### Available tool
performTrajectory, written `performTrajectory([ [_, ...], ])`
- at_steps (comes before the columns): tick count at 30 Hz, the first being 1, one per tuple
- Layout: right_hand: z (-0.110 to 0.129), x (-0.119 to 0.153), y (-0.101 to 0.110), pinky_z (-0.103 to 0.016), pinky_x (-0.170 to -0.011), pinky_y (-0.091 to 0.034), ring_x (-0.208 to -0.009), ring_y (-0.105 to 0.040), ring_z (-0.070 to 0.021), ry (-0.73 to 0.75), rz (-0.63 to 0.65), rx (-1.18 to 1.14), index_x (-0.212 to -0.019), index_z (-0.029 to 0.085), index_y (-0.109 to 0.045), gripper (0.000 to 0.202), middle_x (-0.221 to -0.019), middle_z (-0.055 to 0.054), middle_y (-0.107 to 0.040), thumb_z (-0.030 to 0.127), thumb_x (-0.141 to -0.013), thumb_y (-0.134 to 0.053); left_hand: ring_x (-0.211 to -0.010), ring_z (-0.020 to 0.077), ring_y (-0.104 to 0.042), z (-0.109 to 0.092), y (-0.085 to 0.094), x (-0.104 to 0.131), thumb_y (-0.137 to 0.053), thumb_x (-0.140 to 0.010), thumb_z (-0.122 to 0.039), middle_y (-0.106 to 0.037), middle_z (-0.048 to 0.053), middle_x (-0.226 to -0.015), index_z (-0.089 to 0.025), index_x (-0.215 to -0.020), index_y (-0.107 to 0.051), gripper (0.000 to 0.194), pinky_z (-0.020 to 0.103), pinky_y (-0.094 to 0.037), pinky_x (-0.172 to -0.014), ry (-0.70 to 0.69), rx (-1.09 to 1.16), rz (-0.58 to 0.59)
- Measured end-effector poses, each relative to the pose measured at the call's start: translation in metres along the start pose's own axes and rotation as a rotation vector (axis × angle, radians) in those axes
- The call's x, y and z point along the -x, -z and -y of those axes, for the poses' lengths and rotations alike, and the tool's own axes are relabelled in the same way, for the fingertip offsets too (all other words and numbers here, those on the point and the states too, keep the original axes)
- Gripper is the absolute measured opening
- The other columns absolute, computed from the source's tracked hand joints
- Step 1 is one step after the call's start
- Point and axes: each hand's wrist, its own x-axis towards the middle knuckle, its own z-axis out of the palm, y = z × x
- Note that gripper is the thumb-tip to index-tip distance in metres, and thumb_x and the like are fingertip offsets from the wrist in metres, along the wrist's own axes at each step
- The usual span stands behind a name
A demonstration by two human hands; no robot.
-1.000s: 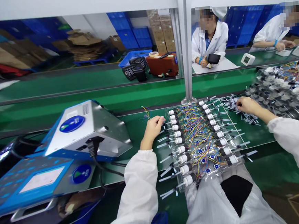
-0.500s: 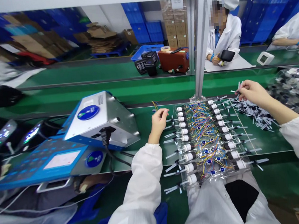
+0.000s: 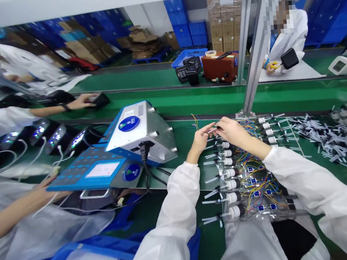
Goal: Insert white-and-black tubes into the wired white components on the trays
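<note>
From where I stand, this is a factory assembly workshop. Long green workbenches (image 3: 145, 79) run across it under a metal frame (image 3: 256, 51), with people in white coats (image 3: 298, 32) along them. Rows of identical wired parts (image 3: 232, 184) lie at the near bench, beside a blue-and-grey keypad machine (image 3: 77, 165). Behind are stacked blue crates (image 3: 177, 21), wrapped cartons (image 3: 221, 32) and a pile of flattened cardboard (image 3: 146, 49).

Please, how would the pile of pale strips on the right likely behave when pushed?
The pile of strips would probably spread apart, because the pieces lie loosely crossed. Each piece looks thin and narrow, so likely light. Some might catch on neighbours, since they overlap.
</note>
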Motion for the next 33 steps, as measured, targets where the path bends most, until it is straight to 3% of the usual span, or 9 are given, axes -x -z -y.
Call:
performTrajectory([
  [2,0.006,-0.006,-0.021,-0.037,-0.091,-0.056,-0.101,-0.068,-0.0239,0.027,0.025,-0.078,-0.119,0.017,-0.069,0.024,-0.114,-0.013,-0.068,0.020,-0.100,-0.056,-0.072,0.0192,-0.067,0.003,0.001,-0.002,-0.064,-0.080,-0.081,-0.078,0.014,-0.096,-0.012,-0.122,-0.074,0.082,0.031,-0.050,-0.063,0.002,-0.022,-0.046],
  [6,-0.003,-0.007,-0.040,-0.042,-0.104,-0.053,-0.118,-0.066,-0.0249,0.079,0.054,-0.250,-0.143,0.020,-0.055,0.046,-0.135,-0.013,-0.066,0.012,-0.098,-0.049,-0.064,0.0162,-0.066,0.010,0.002,-0.008,-0.080,-0.080,-0.058,-0.075,0.007,-0.080,-0.014,-0.101,-0.077,0.049,0.029,-0.051,-0.060,0.117,-0.023,-0.192],
  [8,-0.016,-0.004,-0.044,-0.040,-0.101,-0.054,-0.113,-0.067,-0.0234,0.003,-0.005,-0.283,-0.141,0.020,-0.057,0.044,-0.132,-0.011,-0.068,0.012,-0.098,-0.048,-0.064,0.0154,-0.067,0.014,0.001,-0.010,-0.084,-0.079,-0.048,-0.074,0.006,-0.079,-0.015,-0.108,-0.074,0.045,0.027,-0.052,-0.060,0.152,0.021,-0.205],
  [10,-0.032,0.000,-0.048,-0.039,-0.096,-0.054,-0.104,-0.067,-0.0233,-0.073,-0.039,-0.236,-0.126,0.018,-0.066,0.033,-0.116,-0.011,-0.072,0.012,-0.098,-0.048,-0.065,0.0139,-0.068,0.016,0.000,-0.011,-0.085,-0.079,-0.040,-0.074,0.004,-0.084,-0.017,-0.128,-0.067,0.057,0.026,-0.053,-0.063,0.151,0.058,-0.202],
  [12,-0.048,0.006,-0.054,-0.041,-0.096,-0.052,-0.099,-0.063,-0.0245,-0.046,0.020,-0.137,-0.109,0.017,-0.072,0.026,-0.103,-0.010,-0.071,0.011,-0.097,-0.050,-0.066,0.0123,-0.068,0.016,-0.001,-0.010,-0.084,-0.081,-0.037,-0.074,0.004,-0.092,-0.020,-0.141,-0.059,0.067,0.026,-0.055,-0.065,0.147,0.069,-0.187],
  [18,-0.068,0.018,-0.071,-0.041,-0.098,-0.048,-0.105,-0.054,-0.0258,0.081,0.106,-0.051,-0.110,0.020,-0.077,0.027,-0.107,-0.012,-0.067,0.011,-0.099,-0.053,-0.087,0.0179,-0.071,0.012,0.002,-0.002,-0.076,-0.089,-0.038,-0.074,0.010,-0.102,-0.016,-0.094,-0.078,0.023,0.028,-0.058,-0.076,0.022,-0.232,-0.102],
  [24,-0.067,0.013,-0.070,-0.039,-0.096,-0.046,-0.097,-0.056,-0.0251,0.001,0.081,-0.149,-0.098,0.018,-0.072,0.006,-0.096,-0.009,-0.071,0.016,-0.095,-0.067,-0.077,0.0165,-0.072,0.016,-0.006,-0.015,-0.072,-0.092,-0.039,-0.074,0.007,-0.093,-0.016,-0.104,-0.074,0.025,0.030,-0.058,-0.077,0.090,-0.256,-0.091],
  [28,-0.069,0.017,-0.070,-0.039,-0.095,-0.047,-0.101,-0.056,-0.0261,-0.014,0.015,-0.176,-0.107,0.019,-0.067,0.015,-0.102,-0.008,-0.071,0.014,-0.093,-0.068,-0.077,0.0160,-0.070,0.022,-0.018,-0.033,-0.072,-0.092,-0.039,-0.074,0.007,-0.097,-0.017,-0.117,-0.073,0.034,0.030,-0.056,-0.076,0.067,-0.217,-0.191],
  [33,-0.069,0.021,-0.073,-0.040,-0.099,-0.046,-0.107,-0.053,-0.0260,0.013,-0.010,-0.133,-0.120,0.020,-0.066,0.026,-0.113,-0.009,-0.069,0.011,-0.097,-0.060,-0.090,0.0198,-0.068,0.015,-0.021,-0.029,-0.073,-0.093,-0.038,-0.075,0.008,-0.094,-0.019,-0.100,-0.081,0.022,0.033,-0.052,-0.084,-0.069,-0.429,-0.127],
])
